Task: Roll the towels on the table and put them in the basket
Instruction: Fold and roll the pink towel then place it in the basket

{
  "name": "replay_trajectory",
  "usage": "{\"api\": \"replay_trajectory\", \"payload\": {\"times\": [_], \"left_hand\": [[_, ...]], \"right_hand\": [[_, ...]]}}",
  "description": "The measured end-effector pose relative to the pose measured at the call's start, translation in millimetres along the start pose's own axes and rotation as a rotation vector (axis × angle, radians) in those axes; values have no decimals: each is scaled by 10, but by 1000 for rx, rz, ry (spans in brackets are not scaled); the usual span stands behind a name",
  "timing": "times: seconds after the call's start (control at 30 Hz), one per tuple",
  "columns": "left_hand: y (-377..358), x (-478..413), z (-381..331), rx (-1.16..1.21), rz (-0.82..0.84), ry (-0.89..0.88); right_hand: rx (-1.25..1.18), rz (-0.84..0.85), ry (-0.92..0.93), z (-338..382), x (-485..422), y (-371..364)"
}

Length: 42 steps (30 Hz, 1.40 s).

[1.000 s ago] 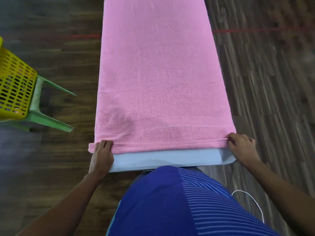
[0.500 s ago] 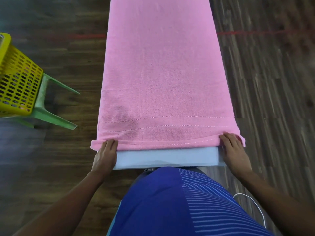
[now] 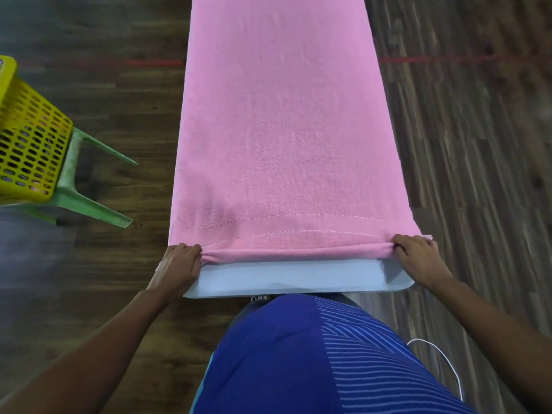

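A long pink towel [image 3: 283, 130] lies flat along a narrow white table [image 3: 292, 277], covering it up to the top of the view. Its near hem is turned over into a thin first roll. My left hand [image 3: 179, 262] grips the left end of that roll with curled fingers. At the right end my right hand [image 3: 418, 258] grips the roll the same way. A yellow perforated basket [image 3: 28, 144] sits at the far left on a green plastic stool [image 3: 77, 192], well apart from the table.
Dark wood-plank floor surrounds the table on both sides. A red line [image 3: 433, 59] crosses the floor far ahead. A thin white cable [image 3: 442, 363] loops at my right side by my blue shirt.
Both hands went from lying flat on the towel's near edge to curling over it. The hem has bunched into a thin roll and moved slightly away from me.
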State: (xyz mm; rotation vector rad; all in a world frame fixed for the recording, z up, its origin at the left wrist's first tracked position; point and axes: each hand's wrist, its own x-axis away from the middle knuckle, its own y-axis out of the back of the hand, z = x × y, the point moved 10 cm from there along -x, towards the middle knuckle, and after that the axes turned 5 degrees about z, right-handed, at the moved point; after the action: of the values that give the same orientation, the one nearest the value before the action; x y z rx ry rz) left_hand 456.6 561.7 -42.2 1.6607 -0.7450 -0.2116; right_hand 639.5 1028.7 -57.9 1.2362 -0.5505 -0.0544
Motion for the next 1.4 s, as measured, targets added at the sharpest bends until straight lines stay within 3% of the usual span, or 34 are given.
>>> {"api": "replay_trajectory", "payload": {"times": [0.13,0.2,0.3,0.43,0.57,0.7,0.93,1.1,1.2,1.3,1.4], "left_hand": [[-48,-170,74,-52,14,97],[72,-153,67,-111,-140,165],[140,-37,-109,-53,-302,157],[-215,82,-406,16,-193,14],[-307,67,-288,61,-159,100],[-170,-36,-256,91,-219,74],[-64,-136,-300,31,-170,32],[-30,-241,-199,28,-47,53],[-22,-406,-126,60,6,96],[120,-480,-18,-8,-134,194],[212,-443,-100,-18,-264,178]], "right_hand": [[51,-74,-132,-18,-121,106],[71,-184,-145,33,-85,200],[-1,-237,71,354,11,155],[1,-190,233,547,201,-74],[-7,-210,202,509,231,-106],[-62,-251,116,485,133,-29],[-59,-74,37,420,-166,13],[-20,131,1,415,-292,-6],[5,13,-58,393,-336,84],[44,-237,-99,365,-264,234],[-23,-355,58,531,-206,265]]}}
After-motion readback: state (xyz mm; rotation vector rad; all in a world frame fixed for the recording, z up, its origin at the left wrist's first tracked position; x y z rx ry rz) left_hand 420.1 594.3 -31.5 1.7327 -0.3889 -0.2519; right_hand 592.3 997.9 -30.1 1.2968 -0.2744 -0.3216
